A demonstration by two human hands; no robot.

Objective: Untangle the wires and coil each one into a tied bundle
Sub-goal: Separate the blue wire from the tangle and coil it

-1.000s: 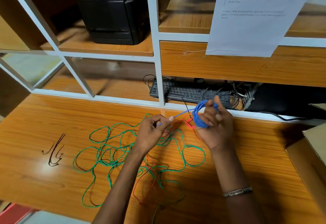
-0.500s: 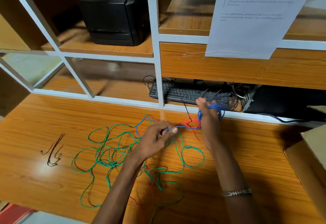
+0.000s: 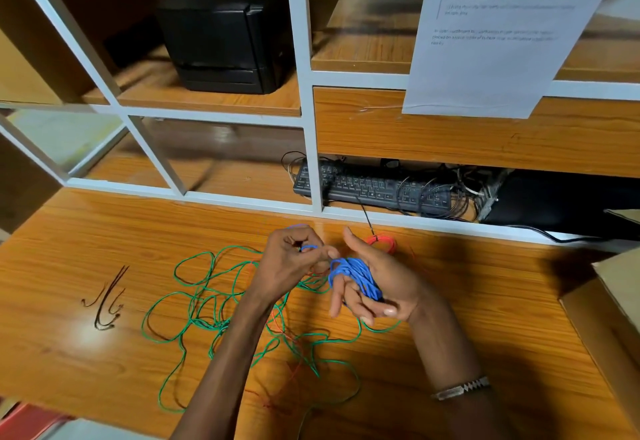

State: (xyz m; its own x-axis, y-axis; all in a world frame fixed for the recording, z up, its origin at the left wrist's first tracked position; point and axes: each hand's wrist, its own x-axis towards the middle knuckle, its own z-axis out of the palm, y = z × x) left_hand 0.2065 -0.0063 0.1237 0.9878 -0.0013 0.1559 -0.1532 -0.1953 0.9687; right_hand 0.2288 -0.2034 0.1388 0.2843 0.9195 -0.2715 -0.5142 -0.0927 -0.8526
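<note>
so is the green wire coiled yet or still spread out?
Spread out. The green wire lies in loose tangled loops across the desk; only the blue wire is wound, around the right hand.

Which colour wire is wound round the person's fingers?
The blue wire. It loops round the right hand, while the green wire lies loose on the table.
</note>
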